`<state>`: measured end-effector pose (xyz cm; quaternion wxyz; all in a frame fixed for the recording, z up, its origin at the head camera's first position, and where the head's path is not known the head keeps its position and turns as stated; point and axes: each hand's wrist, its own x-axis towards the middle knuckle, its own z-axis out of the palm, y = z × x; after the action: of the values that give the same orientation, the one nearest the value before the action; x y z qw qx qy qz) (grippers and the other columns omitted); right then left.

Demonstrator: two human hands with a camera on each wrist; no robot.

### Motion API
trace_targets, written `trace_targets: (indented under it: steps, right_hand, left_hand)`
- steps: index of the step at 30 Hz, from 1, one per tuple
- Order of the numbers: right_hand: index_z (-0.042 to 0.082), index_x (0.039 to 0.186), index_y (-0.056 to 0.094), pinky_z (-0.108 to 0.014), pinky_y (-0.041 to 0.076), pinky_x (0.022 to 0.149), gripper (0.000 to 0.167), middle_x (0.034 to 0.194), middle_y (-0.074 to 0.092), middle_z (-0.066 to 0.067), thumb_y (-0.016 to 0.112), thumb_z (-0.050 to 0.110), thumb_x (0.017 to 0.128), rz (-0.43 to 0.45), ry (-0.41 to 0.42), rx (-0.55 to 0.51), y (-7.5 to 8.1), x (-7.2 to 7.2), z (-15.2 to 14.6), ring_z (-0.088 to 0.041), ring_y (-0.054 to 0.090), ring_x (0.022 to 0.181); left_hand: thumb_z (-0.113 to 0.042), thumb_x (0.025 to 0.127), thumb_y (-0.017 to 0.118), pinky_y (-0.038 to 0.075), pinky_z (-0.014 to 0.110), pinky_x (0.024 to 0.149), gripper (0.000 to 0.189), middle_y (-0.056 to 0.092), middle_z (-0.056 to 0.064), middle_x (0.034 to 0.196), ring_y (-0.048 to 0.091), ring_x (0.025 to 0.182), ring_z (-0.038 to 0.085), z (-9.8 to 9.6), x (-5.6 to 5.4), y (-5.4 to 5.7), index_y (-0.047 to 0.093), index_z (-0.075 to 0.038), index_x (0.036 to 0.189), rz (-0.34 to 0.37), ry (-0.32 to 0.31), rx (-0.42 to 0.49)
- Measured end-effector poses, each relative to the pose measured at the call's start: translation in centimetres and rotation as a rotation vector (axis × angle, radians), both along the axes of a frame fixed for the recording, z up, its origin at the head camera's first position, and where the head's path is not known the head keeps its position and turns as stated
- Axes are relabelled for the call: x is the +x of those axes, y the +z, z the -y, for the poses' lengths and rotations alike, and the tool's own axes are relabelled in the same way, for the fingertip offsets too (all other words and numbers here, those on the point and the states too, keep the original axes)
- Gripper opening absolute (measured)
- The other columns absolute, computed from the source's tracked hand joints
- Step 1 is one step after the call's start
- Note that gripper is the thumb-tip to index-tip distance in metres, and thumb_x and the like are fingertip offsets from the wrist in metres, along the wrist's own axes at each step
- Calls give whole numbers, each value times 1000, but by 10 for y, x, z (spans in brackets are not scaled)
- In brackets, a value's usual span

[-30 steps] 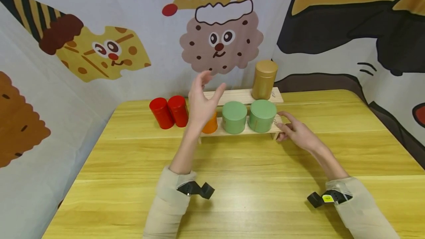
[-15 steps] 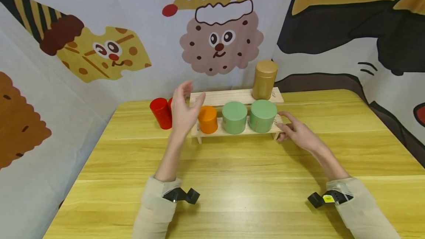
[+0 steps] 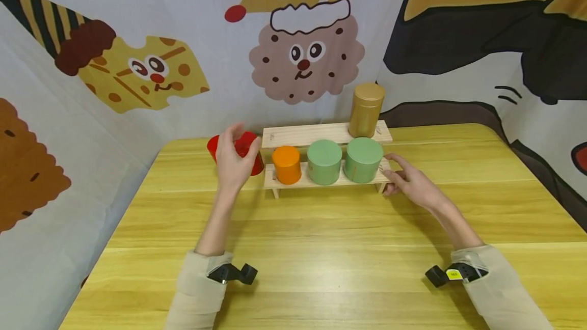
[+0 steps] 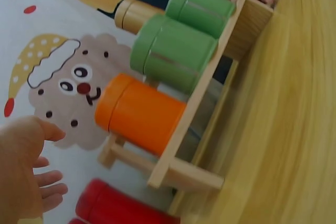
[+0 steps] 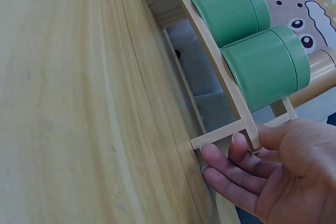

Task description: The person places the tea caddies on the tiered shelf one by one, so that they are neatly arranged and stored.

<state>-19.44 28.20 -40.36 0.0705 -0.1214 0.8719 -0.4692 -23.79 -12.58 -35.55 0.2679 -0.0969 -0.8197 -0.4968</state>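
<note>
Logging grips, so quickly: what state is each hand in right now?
Left hand: open, holding nothing.
Right hand: holding the wooden rack at one end.

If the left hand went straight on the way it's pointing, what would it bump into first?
Probably one of the two red canisters close by the left hand, though depth is hard to judge.

Head view from above, facing forward-down; wrist views nearer, tilted, from opposite sides (wooden rack (image 3: 304,135) in all).

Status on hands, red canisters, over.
Left hand by red canisters, empty. Right hand gripping wooden rack by right end. Both canisters on table, no obstruction seen.
</note>
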Motion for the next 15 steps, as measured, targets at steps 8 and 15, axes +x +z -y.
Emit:
trace_targets:
  steps: [8, 15]
  right_hand:
    - [0, 157, 19, -33, 58, 77, 57, 81, 69, -14, 42, 23, 110, -1, 1, -1, -1, -1, -1, -27, 71, 80]
    - [1, 157, 20, -33, 59, 78, 56, 81, 68, -16, 43, 23, 110, 8, -3, -9, 0, -1, -1, -28, 71, 80]
  left_hand:
    - [-14, 93, 71, 39, 49, 103, 50, 54, 25, 127, 49, 119, 39, 21, -6, -10, 53, 4, 136, 27, 55, -24]
    - [-14, 92, 71, 46, 48, 101, 53, 49, 23, 131, 50, 119, 36, 37, -9, -16, 51, 4, 138, 98, 131, -10]
